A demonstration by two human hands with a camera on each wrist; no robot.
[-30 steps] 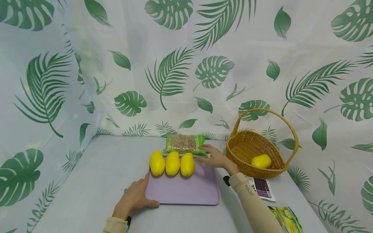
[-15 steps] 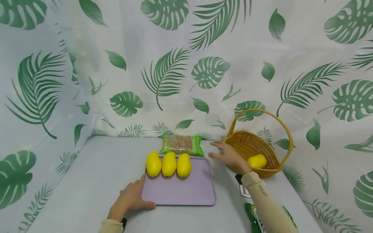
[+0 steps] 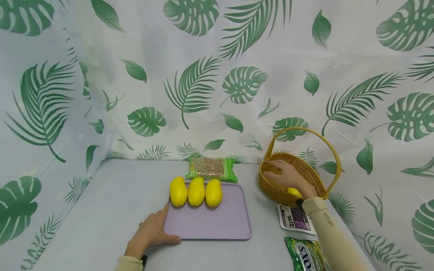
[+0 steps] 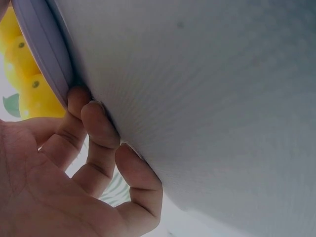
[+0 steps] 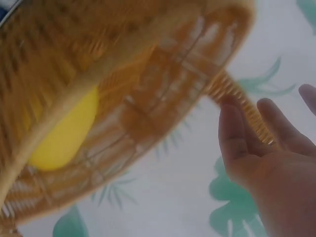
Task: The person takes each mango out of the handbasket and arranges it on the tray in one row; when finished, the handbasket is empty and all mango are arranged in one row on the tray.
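Note:
In the head view my left hand (image 3: 150,230) rests at the front left corner of a lilac tray (image 3: 207,226). Its thumb lies along the front edge and its fingers along the left side. The left wrist view has those fingertips (image 4: 101,126) bent against the table beside the tray wall. Three yellow mango-like fruits (image 3: 196,192) lie in a row at the tray's back left. Over the wicker basket (image 3: 271,188) reaches my right hand (image 3: 288,175), fingers spread, holding nothing. One more yellow fruit (image 5: 66,133) sits inside the basket, partly hidden by my wrist in the head view.
Behind the tray lies a green clear-windowed packet (image 3: 211,168). A white and purple packet (image 3: 295,219) and a green packet (image 3: 305,254) lie in front of the basket, partly under my right sleeve. The basket's tall handle (image 3: 305,130) arches above it. Leaf-patterned cloth hangs behind.
My right hand has moved from the tray's back right corner rightward to over the basket. My left hand keeps its place at the tray. The view has shifted slightly.

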